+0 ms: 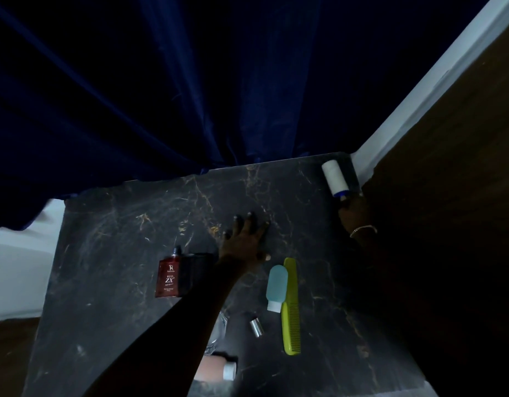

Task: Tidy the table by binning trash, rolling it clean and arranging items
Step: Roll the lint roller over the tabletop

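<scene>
A white lint roller with a blue collar lies against the far right corner of the dark marble table. My right hand grips its handle just below the roll. My left hand rests flat on the middle of the tabletop, fingers spread, holding nothing. A red perfume box lies to the left of my forearm. Right of the arm lie a pale blue squeeze bottle and a lime green comb, side by side. A small silver cap sits below them.
A peach tube with a white cap lies near the front edge, beside a clear glass item partly hidden by my arm. A dark blue curtain hangs behind the table. A wooden panel and white wall close off the right side.
</scene>
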The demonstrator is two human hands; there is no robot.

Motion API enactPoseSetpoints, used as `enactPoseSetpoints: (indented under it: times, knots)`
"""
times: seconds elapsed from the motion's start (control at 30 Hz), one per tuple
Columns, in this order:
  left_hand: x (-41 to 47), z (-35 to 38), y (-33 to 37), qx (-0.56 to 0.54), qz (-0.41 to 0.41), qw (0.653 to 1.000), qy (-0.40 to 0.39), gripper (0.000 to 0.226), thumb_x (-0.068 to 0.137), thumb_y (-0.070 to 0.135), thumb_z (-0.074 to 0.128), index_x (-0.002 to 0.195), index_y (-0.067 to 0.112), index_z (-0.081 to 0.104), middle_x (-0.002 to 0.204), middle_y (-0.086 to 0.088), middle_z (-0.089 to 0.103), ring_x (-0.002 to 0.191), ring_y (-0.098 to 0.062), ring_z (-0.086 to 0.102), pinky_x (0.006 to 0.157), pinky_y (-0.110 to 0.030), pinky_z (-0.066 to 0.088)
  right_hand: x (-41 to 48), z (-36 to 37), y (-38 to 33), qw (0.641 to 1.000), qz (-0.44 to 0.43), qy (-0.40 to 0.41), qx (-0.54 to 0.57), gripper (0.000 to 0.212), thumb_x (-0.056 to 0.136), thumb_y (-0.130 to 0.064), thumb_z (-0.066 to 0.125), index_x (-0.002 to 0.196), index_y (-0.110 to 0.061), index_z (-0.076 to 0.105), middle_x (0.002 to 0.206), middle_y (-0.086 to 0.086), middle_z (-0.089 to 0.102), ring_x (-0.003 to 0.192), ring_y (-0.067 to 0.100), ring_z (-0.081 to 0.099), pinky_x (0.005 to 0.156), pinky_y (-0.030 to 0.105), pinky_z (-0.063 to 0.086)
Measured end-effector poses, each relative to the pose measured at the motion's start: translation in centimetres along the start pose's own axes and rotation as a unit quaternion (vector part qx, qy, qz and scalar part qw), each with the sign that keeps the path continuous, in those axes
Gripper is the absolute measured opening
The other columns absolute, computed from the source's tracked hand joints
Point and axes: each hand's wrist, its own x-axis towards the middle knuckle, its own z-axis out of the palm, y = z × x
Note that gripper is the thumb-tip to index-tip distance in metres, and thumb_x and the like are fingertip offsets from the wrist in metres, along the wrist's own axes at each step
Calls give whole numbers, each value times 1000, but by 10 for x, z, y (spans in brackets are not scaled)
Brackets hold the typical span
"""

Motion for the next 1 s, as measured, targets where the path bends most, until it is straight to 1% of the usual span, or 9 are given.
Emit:
enactPoseSetpoints:
  times: [0.1,0.17,0.3,0.43,0.6,0.73,0.8,0.87,1.0]
  knots:
    - [5,12,-4,11,-31,999,-26,100,87,57,69,161,46,2,172,-2,-20,156,-48,-12,117,-74,25,-14,11,-10,995,-53,36,-70,29,94,-12,56,118,2,65,121,25,65,115,40,60,100,42,44]
    - [7,18,-6,15,-35,999,-19,101,85,55,72,160,48,4,172,-1,-19,156,-49,-10,114,-75,29,-25,27,-19,995,-82,-10,-63,25,94,-11,55,112,0,69,114,25,69,109,40,64,95,41,48]
    - [8,22,-7,1,-35,999,-5,100,84,54,73,159,49,7,172,1,-17,156,-48,-9,113,-76,30,-50,57,-27,974,-179,-83,-115,26,97,-18,51,115,-7,67,110,20,70,104,37,67,89,40,51]
    - [7,23,-8,2,-35,999,-8,97,87,52,71,160,48,7,172,-1,-16,156,-48,-11,114,-76,28,-65,72,-25,955,-241,-90,-147,26,94,-29,56,113,-16,68,104,15,73,98,34,69,85,37,52]
    - [7,19,-7,-7,-35,999,-10,97,86,52,73,160,47,11,172,0,-15,156,-48,-9,113,-77,28,-39,63,-31,979,-166,-20,-114,23,96,-17,53,106,-2,67,105,22,71,100,38,69,84,40,52]
    - [8,20,-7,-2,-32,999,-12,98,87,53,72,160,46,7,172,0,-16,156,-49,-12,115,-77,25,-7,29,-20,994,-80,47,-65,31,100,-20,51,115,2,67,113,27,68,108,41,66,91,44,50]
    - [8,20,-7,-3,-30,999,-10,99,86,53,73,161,45,8,172,0,-14,156,-49,-12,115,-77,26,6,12,-11,994,-57,92,-29,31,99,-15,52,117,8,63,117,31,64,110,43,63,95,47,48]
    - [9,21,-7,-4,-30,999,-8,99,86,53,73,161,45,8,172,0,-14,156,-48,-12,115,-77,27,19,0,0,995,-31,97,-10,32,100,-9,48,119,13,60,120,34,61,112,43,61,98,49,45]
    - [11,24,-9,-3,-32,999,-4,99,86,53,72,160,47,7,172,0,-15,156,-47,-12,115,-77,26,29,-6,4,998,15,68,1,34,101,-10,46,127,9,56,127,31,59,119,42,57,99,44,44]
